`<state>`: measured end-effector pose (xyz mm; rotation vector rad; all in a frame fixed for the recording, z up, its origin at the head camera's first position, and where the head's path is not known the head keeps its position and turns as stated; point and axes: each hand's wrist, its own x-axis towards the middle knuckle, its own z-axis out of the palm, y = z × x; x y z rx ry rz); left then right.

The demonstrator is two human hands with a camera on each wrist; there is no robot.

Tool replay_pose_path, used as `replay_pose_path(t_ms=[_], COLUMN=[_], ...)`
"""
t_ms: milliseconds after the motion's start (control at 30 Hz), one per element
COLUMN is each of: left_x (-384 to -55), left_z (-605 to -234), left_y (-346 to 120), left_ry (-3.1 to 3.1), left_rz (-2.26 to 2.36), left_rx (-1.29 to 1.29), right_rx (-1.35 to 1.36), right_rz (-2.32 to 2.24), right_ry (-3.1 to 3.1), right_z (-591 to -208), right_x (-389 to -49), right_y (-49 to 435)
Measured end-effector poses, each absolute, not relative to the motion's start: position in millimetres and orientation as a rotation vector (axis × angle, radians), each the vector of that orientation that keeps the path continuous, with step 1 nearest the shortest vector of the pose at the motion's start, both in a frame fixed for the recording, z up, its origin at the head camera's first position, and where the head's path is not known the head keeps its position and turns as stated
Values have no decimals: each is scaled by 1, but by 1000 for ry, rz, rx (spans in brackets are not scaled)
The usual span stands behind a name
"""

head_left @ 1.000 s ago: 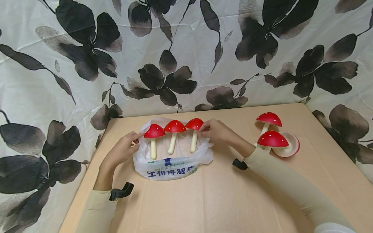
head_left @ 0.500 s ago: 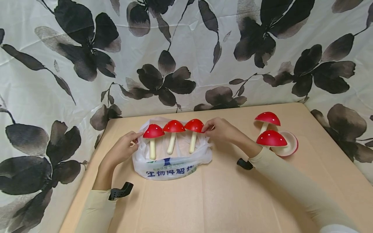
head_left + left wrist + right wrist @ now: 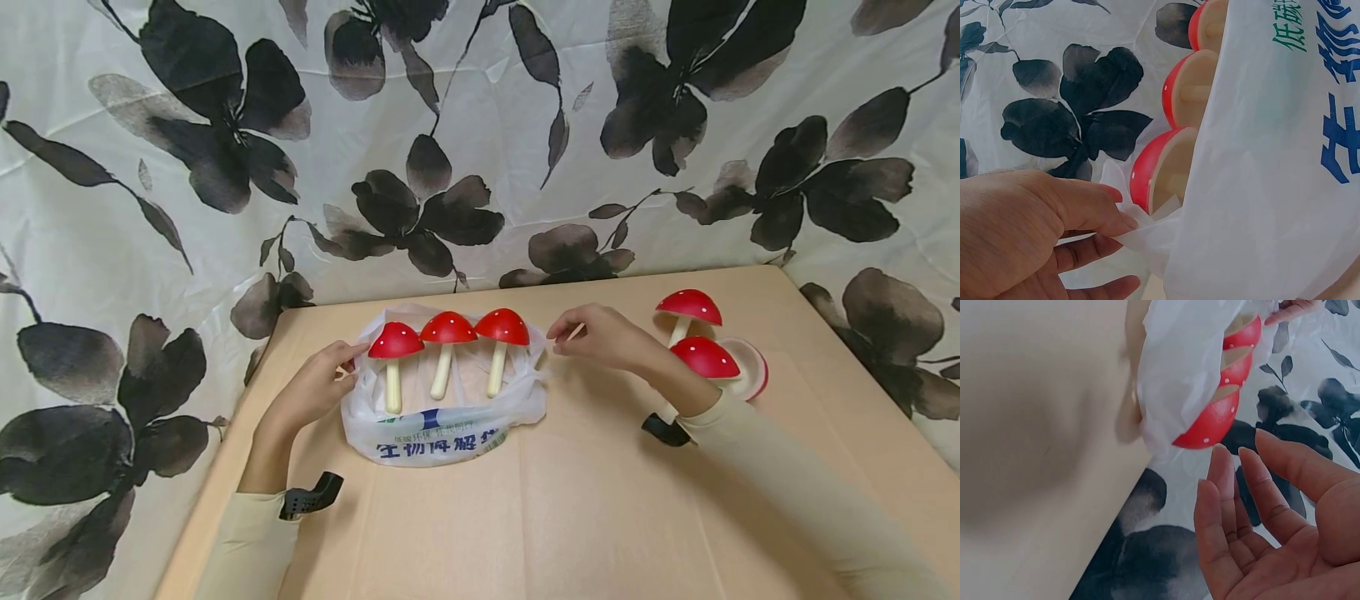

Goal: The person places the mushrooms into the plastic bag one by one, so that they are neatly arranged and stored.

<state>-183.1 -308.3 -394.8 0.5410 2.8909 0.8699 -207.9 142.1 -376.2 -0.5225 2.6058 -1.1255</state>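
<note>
A white plastic bag (image 3: pixel 442 450) with blue and green print lies open on the table. Three toy mushrooms stand in its mouth: a left one (image 3: pixel 395 342), a middle one (image 3: pixel 448 328) and a right one (image 3: pixel 501 328), all with red white-dotted caps and cream stems. My left hand (image 3: pixel 318 379) pinches the bag's left rim between thumb and forefinger, and the left wrist view shows the plastic (image 3: pixel 1147 234) caught there. My right hand (image 3: pixel 600 337) is just right of the bag, fingers loosely bent, holding nothing. In the right wrist view its fingertips (image 3: pixel 1221 453) are apart from the nearest red cap (image 3: pixel 1213 419).
At the table's right lie three more mushrooms: an upright one (image 3: pixel 688 307), a second one (image 3: pixel 705 358) partly behind the right forearm, and one tipped over with its pale underside (image 3: pixel 746 367) showing. A flower-printed cloth (image 3: pixel 540 100) hangs behind the wooden table (image 3: pixel 585 517).
My right hand has let go of the right mushroom's cap and drawn away to the right. The left hand stays on the bag's rim.
</note>
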Motion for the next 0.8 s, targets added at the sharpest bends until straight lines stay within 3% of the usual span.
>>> replay_pose_path(t_ms=[800], left_x=[-183], left_z=[-397], left_y=[-308], left_ry=[2897], left_rz=[870], left_rx=[528], right_rx=[-457], right_rz=[-1103], right_ry=[2625], right_z=[-362], right_x=[-183], right_y=[218])
